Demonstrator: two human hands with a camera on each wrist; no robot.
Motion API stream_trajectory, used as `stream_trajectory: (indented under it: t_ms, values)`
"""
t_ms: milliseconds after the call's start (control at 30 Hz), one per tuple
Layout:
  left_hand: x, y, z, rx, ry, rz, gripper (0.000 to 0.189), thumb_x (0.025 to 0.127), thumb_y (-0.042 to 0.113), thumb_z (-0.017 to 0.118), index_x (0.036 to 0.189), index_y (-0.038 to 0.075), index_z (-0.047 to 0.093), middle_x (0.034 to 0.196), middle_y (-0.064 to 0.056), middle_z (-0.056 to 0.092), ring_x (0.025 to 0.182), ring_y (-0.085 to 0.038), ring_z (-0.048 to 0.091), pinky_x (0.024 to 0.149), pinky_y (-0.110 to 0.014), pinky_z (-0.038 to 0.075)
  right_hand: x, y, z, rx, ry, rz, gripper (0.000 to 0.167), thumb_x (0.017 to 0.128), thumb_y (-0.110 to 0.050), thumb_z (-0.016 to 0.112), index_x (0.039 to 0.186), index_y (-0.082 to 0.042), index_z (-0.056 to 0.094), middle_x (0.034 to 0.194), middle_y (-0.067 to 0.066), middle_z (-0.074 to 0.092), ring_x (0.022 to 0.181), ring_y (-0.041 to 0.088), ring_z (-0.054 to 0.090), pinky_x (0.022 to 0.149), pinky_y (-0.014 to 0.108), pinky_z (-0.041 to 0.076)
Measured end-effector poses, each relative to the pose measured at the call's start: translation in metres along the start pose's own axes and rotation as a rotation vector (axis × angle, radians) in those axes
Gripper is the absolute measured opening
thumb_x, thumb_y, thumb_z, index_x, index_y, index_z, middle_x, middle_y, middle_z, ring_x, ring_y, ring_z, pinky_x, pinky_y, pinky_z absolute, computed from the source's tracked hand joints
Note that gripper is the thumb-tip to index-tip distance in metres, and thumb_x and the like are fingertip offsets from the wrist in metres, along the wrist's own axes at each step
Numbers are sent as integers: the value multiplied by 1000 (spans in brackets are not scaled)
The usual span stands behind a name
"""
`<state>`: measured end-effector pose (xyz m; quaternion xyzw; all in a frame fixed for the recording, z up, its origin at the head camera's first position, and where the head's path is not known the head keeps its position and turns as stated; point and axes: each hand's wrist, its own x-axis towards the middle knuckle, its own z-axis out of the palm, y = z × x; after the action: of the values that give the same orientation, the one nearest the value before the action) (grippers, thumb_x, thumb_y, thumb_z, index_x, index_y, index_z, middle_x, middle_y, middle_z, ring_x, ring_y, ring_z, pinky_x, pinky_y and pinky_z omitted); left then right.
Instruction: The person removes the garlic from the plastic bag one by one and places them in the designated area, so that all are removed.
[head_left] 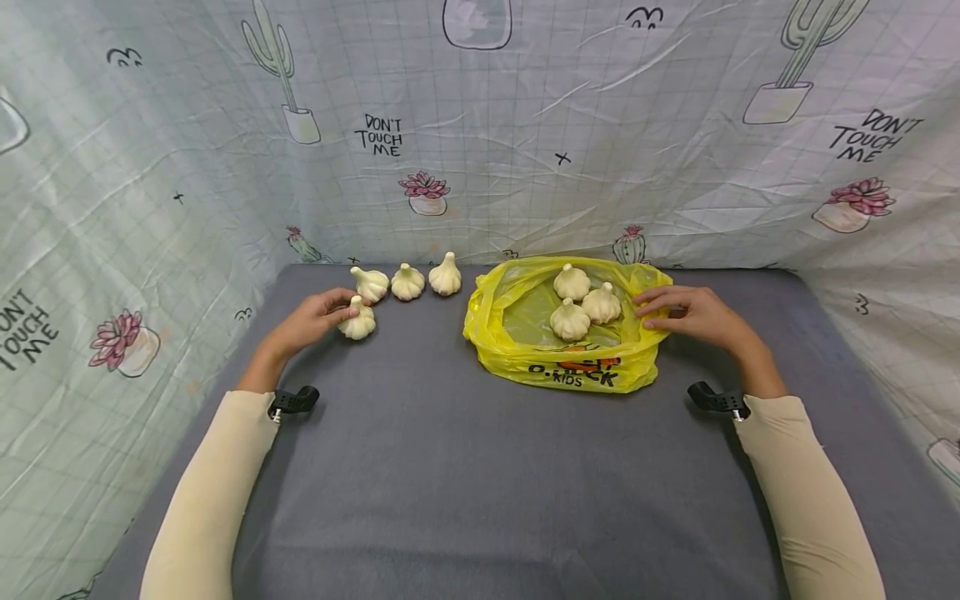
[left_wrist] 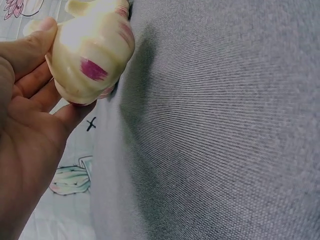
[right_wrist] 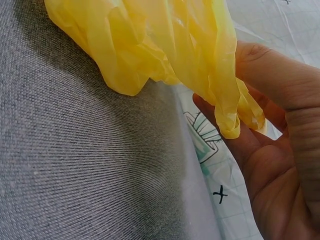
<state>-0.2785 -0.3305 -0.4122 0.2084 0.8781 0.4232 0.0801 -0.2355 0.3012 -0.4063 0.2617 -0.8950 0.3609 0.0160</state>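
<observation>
My left hand [head_left: 313, 320] holds a white garlic bulb [head_left: 357, 320] between thumb and fingers at the left of the table. The left wrist view shows purple streaks on that garlic bulb [left_wrist: 92, 55]. Just behind it, three more garlic bulbs [head_left: 407, 282] stand in a row. A yellow plastic bag [head_left: 525, 367] lies with its mouth spread wide, right of centre. Inside it sit three garlic bulbs [head_left: 570, 320]. My right hand [head_left: 701, 315] grips the bag's right rim, thumb on the near side in the right wrist view, where the yellow plastic [right_wrist: 200, 55] hangs in folds.
A grey cloth covers the table [head_left: 450, 483]. Behind and at both sides hangs a printed fabric sheet [head_left: 510, 183] with cactus drawings, meeting the table's back edge. Black bands [head_left: 296, 400] sit on both wrists.
</observation>
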Motion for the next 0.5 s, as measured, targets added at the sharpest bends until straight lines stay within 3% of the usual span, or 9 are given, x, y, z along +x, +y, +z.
stream_trajectory:
  t_ms: [167, 267, 400, 500]
  values:
    - [0, -2, 2, -21, 46, 40, 30, 105, 15, 59, 128, -5, 62, 129, -23, 64, 116, -14, 59, 89, -14, 46, 2, 24, 4, -7, 4, -1, 22, 89, -1, 77, 109, -9, 80, 129, 14, 67, 98, 11, 65, 67, 23, 50]
    - [-1, -3, 4, -24, 81, 38, 30, 103, 14, 62, 127, -4, 63, 127, -22, 64, 118, -10, 59, 95, -17, 47, 1, 32, 4, -10, -13, -14, 21, 90, -7, 77, 111, -12, 80, 130, 11, 68, 97, 4, 63, 68, 22, 50]
    - [-3, -2, 8, -16, 125, 48, 30, 101, 8, 64, 128, -5, 63, 129, -23, 62, 118, -3, 54, 111, -38, 43, 1, 34, 4, -29, -29, -32, 20, 93, -15, 77, 113, -14, 80, 130, 10, 67, 101, 1, 61, 70, 21, 50]
    - [-5, 6, 9, -10, 139, 62, 30, 99, 1, 64, 127, -10, 62, 131, -27, 59, 118, -7, 52, 112, -54, 38, 1, 34, 3, -36, -25, -23, 20, 93, -17, 77, 112, -16, 80, 130, 9, 68, 103, 2, 61, 71, 21, 50]
